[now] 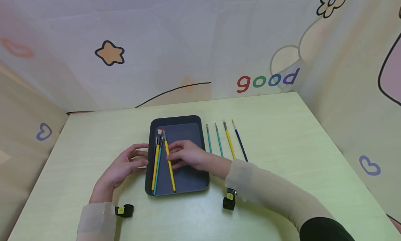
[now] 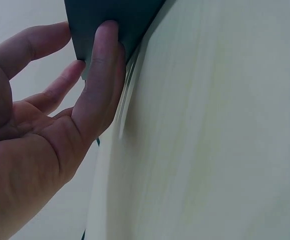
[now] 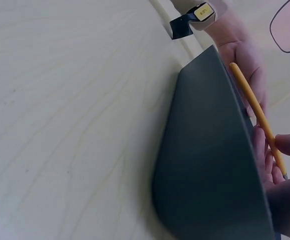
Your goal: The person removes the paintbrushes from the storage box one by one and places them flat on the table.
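Note:
A dark grey tray [image 1: 191, 181] lies on the table with paintbrushes at its left side. My right hand [image 1: 189, 154] is over the tray and pinches a yellow paintbrush [image 1: 171, 175] between thumb and fingers, bristles pointing away. In the right wrist view, the yellow handle [image 3: 254, 105] shows above the tray's wall [image 3: 209, 150]. Left of it in the tray lie another yellow paintbrush [image 1: 155, 164], a teal paintbrush [image 1: 158, 166] and a dark one, partly hidden. My left hand [image 1: 126, 164] touches the tray's left outer wall with extended fingers, also seen against the wall [image 2: 130, 25] in the left wrist view.
Right of the tray, two teal paintbrushes [image 1: 219, 140], a yellow paintbrush [image 1: 229, 140] and a dark blue paintbrush [image 1: 240, 140] lie side by side on the pale table [image 1: 282, 136]. The right forearm covers some lower ends. A printed cloth [image 1: 175, 42] stands behind.

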`<state>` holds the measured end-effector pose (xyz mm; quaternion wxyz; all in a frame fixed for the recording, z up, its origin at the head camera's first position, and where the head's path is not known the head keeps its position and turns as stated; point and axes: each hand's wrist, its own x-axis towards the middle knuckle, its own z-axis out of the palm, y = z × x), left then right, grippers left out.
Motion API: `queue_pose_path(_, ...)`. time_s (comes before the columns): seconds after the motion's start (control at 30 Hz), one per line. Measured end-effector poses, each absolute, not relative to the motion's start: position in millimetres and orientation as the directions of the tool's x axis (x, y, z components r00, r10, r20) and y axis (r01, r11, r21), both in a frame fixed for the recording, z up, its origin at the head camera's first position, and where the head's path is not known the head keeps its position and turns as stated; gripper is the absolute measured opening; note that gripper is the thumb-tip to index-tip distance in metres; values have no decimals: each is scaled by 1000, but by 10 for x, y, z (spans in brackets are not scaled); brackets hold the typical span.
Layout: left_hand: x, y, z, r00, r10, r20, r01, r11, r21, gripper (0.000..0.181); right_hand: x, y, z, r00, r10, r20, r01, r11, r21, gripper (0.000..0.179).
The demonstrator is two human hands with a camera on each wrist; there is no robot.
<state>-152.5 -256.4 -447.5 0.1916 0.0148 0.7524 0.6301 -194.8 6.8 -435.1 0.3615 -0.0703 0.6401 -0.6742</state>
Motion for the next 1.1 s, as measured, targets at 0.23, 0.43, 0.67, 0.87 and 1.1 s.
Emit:
queue_pose_path(0.23, -1526, -2567, -4481, -928, 264, -262, -213, 201, 956, 61, -1869, 241, -4243, -710, -610, -351, 388, 77, -919, 45)
queue_pose_path(0.43, -1527, -2569, -4479, -930, 266, -254, -204, 202, 958, 60, -1842, 433, -4161, -711, -614, -344, 365, 97, -926, 47)
queue_pose_path(0.67, -1522, -2571, -4500, -931, 271, -246, -195, 202, 960, 60, -1843, 631, -4099, -730, -598, -331, 339, 104, -935, 48)
queue_pose_path(0.87, -1521, -2574, -4503, -932, 267, -246, -195, 201, 960, 61, -1864, 810, -4048, -745, -599, -293, 299, 92, -950, 50)
queue_pose_path(1.1, -1528, -2581, -4503, -930, 270, -248, -196, 208, 958, 61, -1904, 1042, -4001, -783, -555, -279, 267, 105, -958, 53)
